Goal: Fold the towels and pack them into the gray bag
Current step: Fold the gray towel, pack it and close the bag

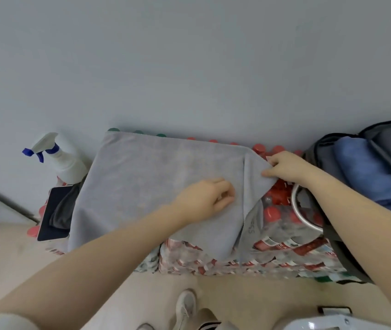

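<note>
A light grey towel (146, 182) lies spread over shrink-wrapped packs of bottles (273, 253). My left hand (207, 198) rests on the towel near its middle right, fingers loosely curled against the cloth. My right hand (285, 167) pinches the towel's right edge and lifts it, so a fold hangs down over the packs. The gray bag (332, 148) lies open at the right. A folded blue towel (368, 172) sits inside it.
A white spray bottle (63, 158) with a blue trigger stands at the left, beside a dark tablet (52, 215) and a dark cloth (65, 210). A metal ring (295, 210) lies by the bag. My shoe (186, 306) is on the beige floor below.
</note>
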Demonstrator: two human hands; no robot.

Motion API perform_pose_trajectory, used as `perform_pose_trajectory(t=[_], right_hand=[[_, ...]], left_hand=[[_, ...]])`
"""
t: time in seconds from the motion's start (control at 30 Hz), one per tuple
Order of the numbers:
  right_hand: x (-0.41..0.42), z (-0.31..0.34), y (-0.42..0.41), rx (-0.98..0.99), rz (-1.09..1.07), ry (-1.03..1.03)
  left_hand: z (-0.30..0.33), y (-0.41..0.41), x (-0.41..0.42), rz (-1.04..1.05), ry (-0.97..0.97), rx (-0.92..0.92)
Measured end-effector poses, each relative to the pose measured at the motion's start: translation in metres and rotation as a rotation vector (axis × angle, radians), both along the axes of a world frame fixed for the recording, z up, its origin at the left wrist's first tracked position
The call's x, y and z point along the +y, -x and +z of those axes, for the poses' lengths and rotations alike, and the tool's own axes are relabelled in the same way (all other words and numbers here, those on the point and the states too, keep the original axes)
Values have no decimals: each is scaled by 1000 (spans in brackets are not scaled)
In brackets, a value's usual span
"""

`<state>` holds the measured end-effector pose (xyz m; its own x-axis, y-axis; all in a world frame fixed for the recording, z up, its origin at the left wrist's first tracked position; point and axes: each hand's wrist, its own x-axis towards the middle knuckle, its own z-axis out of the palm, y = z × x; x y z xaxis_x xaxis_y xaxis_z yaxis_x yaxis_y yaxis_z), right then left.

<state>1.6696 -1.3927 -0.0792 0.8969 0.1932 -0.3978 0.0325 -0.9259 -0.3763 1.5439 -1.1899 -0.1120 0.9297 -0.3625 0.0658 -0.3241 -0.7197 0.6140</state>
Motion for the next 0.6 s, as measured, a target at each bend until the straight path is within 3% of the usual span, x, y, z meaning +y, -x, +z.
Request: perform_pose_trajectory(t=[0.1,0.2,0.27,0.4,0.5,0.6], right_hand=[[-1,9,9,-28,-141,-257],[-3,25,11,195,-287,-585],[-5,34,8,280,-276,-667],[-13,42,-5,324,-183,-676],[-28,44,-22,203,-29,-543],[-45,46,-44,-44,152,-373]], left_hand=[[-2,3,-30,34,-53,119],[-2,5,-57,192,-133,181],[-5,5,-75,277,-184,148],[-13,8,-108,396,-287,14],[-9,14,-130,475,-78,-47],[3,17,-152,468,27,-72]])
